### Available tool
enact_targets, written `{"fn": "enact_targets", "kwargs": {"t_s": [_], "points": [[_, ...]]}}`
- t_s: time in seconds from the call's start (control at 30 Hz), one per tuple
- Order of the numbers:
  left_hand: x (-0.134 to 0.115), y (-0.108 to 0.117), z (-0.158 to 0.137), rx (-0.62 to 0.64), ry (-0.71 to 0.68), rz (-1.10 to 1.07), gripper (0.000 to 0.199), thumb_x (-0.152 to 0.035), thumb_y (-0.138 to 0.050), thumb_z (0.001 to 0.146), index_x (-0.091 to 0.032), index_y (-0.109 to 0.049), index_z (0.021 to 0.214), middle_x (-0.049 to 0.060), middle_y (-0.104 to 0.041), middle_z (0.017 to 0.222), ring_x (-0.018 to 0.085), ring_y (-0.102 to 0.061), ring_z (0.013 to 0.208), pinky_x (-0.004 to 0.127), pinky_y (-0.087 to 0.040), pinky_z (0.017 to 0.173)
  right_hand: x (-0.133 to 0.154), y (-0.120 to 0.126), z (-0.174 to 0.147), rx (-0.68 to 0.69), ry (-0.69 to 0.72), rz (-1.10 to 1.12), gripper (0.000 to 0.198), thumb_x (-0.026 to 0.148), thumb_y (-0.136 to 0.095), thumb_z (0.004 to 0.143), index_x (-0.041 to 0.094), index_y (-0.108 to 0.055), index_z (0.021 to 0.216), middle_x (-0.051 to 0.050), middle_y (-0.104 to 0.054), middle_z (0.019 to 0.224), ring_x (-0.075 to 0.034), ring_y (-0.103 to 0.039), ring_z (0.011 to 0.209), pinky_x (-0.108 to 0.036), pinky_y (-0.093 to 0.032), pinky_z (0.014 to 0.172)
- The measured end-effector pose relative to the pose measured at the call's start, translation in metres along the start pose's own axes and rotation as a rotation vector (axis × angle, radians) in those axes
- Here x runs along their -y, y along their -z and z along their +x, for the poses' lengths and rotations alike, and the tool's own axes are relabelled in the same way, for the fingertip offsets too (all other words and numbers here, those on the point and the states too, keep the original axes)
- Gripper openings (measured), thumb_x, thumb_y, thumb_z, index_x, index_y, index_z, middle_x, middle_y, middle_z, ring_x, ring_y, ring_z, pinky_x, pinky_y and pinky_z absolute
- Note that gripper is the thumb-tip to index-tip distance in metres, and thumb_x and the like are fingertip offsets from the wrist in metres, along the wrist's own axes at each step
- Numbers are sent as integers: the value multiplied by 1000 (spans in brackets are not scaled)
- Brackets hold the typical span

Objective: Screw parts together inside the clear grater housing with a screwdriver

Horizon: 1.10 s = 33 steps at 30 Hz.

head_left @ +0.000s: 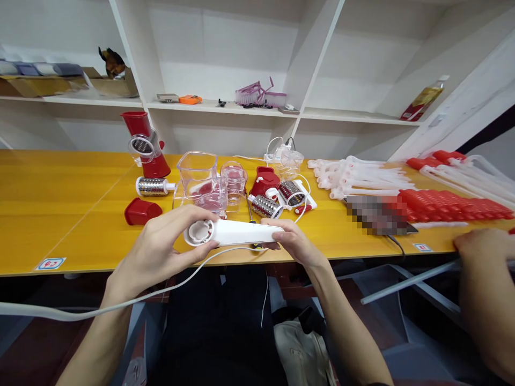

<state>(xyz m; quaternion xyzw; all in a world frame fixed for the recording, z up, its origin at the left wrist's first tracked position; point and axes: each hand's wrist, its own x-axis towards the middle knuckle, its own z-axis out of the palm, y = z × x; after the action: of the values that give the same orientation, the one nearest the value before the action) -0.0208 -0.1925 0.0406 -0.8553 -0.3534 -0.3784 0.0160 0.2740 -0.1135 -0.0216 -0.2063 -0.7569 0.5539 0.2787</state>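
A white crank handle (247,232) lies level between my two hands, just above the table's front edge. My left hand (156,249) pinches its wide end, where a round socket with inner notches faces up. The narrow end is gripped by the fingers of my right hand (295,241). A white cable (161,292) runs below the handle and across my left wrist. Behind it stand clear plastic housings (197,174). Metal grater drums (265,206) and a red base (264,181) lie farther right. A yellow-and-black tool handle (256,247) is partly hidden under the crank handle.
At the back left stands an assembled red rotary grater (151,161), near a loose drum (153,186) and a red pusher (142,211). White tubular parts (358,177) and red handles (454,205) are piled right. Another person's arm (485,268) rests at the right edge.
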Motion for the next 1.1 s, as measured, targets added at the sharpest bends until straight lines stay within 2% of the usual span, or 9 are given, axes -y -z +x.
{"fn": "enact_targets", "kwargs": {"t_s": [0.13,0.23,0.37,0.5,0.57,0.63,0.8,0.93,1.1], "points": [[0,-4,2,-27,69,-70,26,-32,-70,97,-21,-59,119,2,-70,113,15,-69,102,22,-53,93,4,-3,0,-5,10,-2,68,66,-41,93,-1,-53,93,0,-42,67,11,-35,69,1,-34,66],[-2,-6,4,-47,125,-153,43,-42,-77,92,-23,-58,125,4,-70,118,18,-70,105,25,-55,92,3,-4,1,-25,42,-26,72,69,-37,93,-1,-53,96,1,-43,67,11,-33,66,1,-33,63],[-2,-12,5,-30,183,-213,42,-47,-80,87,-21,-62,113,2,-70,101,17,-68,87,24,-54,76,11,-6,2,-61,88,-137,77,71,-30,94,-1,-56,98,0,-44,64,10,-39,66,0,-39,65],[-2,-25,8,-29,291,-374,37,-48,-77,87,-19,-61,102,1,-65,89,14,-61,74,24,-50,67,42,-19,-4,-272,181,-369,56,50,-45,96,0,-58,120,-5,-62,95,8,-56,89,-3,-50,83],[-5,-35,10,57,327,-572,36,-49,-76,86,-18,-61,97,0,-62,83,13,-58,69,23,-48,63,58,-29,-8,-367,281,-493,42,36,-54,93,1,-63,114,-6,-63,105,8,-57,101,-3,-51,91],[-10,-44,11,156,339,-788,37,-50,-76,85,-18,-60,94,-1,-59,76,12,-55,63,21,-47,57,68,-38,-11,-409,404,-596,30,27,-61,88,3,-68,104,-4,-62,103,9,-56,102,-2,-50,93],[-23,-64,10,319,403,-1116,41,-54,-73,88,-18,-57,99,-2,-58,65,9,-52,47,17,-41,41,66,-46,-10,-422,606,-733,23,24,-70,79,5,-73,91,-2,-57,93,10,-51,96,1,-46,86],[-25,-71,10,339,436,-1226,51,-63,-72,87,-17,-56,101,0,-62,64,9,-52,42,17,-41,37,61,-48,-6,-464,669,-764,26,24,-68,80,-1,-67,87,-2,-56,88,10,-49,91,1,-45,84],[-33,-71,14,261,489,-1254,54,-69,-67,87,-19,-51,99,-1,-60,64,10,-52,42,17,-39,35,61,-51,-7,-511,698,-842,19,17,-62,84,-2,-61,88,-2,-57,91,9,-49,94,0,-44,85]]}}
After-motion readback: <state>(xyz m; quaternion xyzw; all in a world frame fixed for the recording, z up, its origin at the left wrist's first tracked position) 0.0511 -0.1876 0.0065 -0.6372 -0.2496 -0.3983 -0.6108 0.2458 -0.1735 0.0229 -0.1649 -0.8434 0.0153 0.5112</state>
